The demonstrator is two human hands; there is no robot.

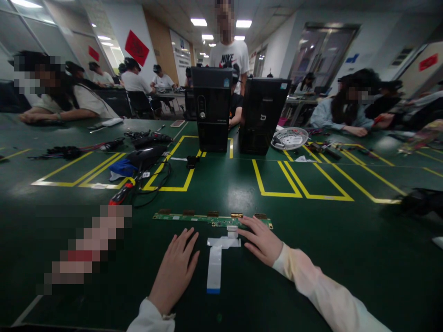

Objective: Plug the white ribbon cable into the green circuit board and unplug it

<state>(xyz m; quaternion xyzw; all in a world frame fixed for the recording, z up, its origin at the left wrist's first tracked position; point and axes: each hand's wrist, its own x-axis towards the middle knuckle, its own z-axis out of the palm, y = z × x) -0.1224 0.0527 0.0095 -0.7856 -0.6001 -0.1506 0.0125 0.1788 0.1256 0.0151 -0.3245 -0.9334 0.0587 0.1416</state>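
A long, narrow green circuit board with several brown-gold tabs along its far edge lies across the green table in front of me. From its near side a white flat ribbon cable, folded and tipped with blue, runs toward me. My right hand rests palm down at the board's right part, its fingers stretched out over the board and close to the cable's connector. Flat on the table to the left of the cable lies my left hand, fingers extended, holding nothing, just short of the board.
Two black computer towers stand at the table's far side. A white round basket sits right of them. A red-handled tool, a blue item and black cables lie left. Yellow tape marks the table. Other people sit around.
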